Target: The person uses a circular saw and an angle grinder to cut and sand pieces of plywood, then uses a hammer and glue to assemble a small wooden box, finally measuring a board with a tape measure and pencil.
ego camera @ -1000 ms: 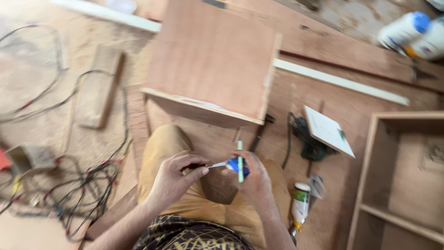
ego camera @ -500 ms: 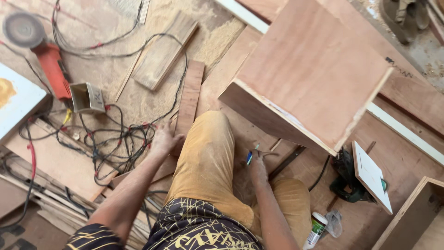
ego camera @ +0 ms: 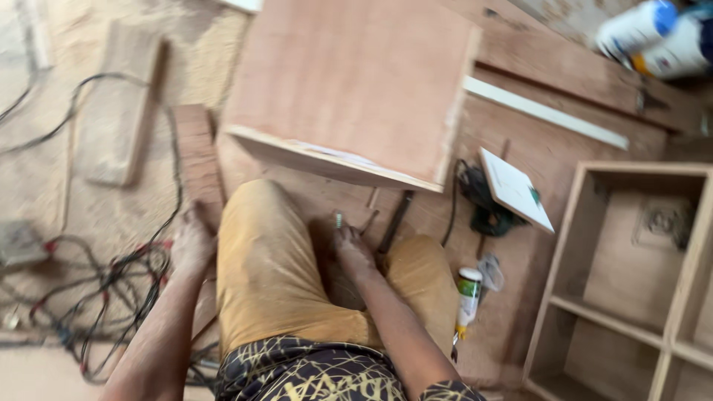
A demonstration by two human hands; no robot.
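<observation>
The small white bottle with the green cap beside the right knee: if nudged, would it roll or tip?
The bottle is round and seems to lie on its side, so it would likely roll. It looks small and light. The knee beside it might stop it.

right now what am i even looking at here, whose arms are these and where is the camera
The camera sits on a person's head and looks down, so the two bare arms and the knees in yellow trousers belong to the wearer, who sits on a dusty workshop floor. The left hand rests on the floor beside a small wooden block and a tangle of cables. The right hand is down between the knees; its fingers seem to pinch a thin pen-like stick, though blur makes that hard to confirm. Ahead stands a plywood box. To the right are an open wooden shelf unit, a white tile and a small bottle.
</observation>
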